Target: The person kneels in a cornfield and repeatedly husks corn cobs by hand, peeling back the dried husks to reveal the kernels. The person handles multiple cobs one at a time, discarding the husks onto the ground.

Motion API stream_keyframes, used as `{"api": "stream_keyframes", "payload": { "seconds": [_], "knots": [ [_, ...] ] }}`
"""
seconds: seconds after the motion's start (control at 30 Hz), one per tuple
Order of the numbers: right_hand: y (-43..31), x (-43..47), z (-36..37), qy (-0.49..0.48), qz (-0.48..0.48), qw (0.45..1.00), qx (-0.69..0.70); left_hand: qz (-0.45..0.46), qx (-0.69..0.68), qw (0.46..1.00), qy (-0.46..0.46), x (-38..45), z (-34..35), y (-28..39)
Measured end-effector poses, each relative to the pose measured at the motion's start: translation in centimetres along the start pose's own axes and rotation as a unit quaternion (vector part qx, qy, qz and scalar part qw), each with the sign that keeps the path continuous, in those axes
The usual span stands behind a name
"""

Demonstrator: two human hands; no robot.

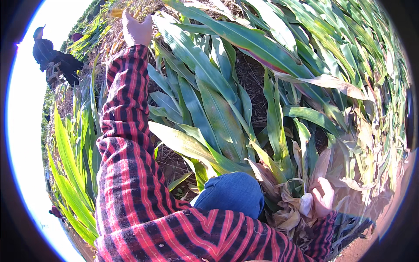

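My left hand [137, 28] is stretched out at the top left, its thumb and forefinger spread apart. Just beyond its fingertips is a yellow ear of corn [116, 13]; whether they touch is hard to tell. At the lower right, my right hand [322, 196] has curled fingers against dry corn husks [288, 217] at the base of the leaves. A small, pale, rounded thing [306, 203] lies beside its fingers, too unclear to name. Parts of the right-hand fingers are hidden.
Long green corn leaves [226, 121] lie across the middle and right. Upright yellow-green leaves [70, 157] stand at the left. My denim-covered knee [232, 193] is low in the middle. A person in dark clothing [44, 50] is at the upper left. Reddish soil [356, 245] shows lower right.
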State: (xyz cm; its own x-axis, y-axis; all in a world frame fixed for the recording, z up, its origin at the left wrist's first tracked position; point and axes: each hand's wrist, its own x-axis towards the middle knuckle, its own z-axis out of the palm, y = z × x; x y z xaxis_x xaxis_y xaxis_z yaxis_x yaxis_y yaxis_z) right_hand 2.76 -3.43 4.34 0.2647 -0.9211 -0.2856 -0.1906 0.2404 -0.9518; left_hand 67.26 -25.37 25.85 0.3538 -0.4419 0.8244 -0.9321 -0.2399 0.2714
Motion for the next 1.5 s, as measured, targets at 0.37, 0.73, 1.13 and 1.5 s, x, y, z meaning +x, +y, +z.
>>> {"api": "stream_keyframes", "payload": {
  "seconds": [0.37,0.73,1.13,1.5],
  "knots": [
    [2.6,-1.4,2.7,0.001,-0.056,0.942,-0.332,0.378,-0.398,0.650,-0.526,-34.8,6.6,37.1],
    [3.0,-2.8,-3.9,-0.082,0.025,0.992,-0.092,0.264,-0.183,0.611,-0.724,-40.7,-2.3,23.2],
    [7.6,13.2,-18.5,0.126,0.170,0.750,-0.627,0.234,-0.242,0.688,-0.642,-44.5,0.1,23.9],
    [-3.5,-6.4,-5.5,0.069,0.023,0.915,-0.397,-0.407,-0.616,0.478,-0.477,-39.5,6.3,18.6]
  ]
}}
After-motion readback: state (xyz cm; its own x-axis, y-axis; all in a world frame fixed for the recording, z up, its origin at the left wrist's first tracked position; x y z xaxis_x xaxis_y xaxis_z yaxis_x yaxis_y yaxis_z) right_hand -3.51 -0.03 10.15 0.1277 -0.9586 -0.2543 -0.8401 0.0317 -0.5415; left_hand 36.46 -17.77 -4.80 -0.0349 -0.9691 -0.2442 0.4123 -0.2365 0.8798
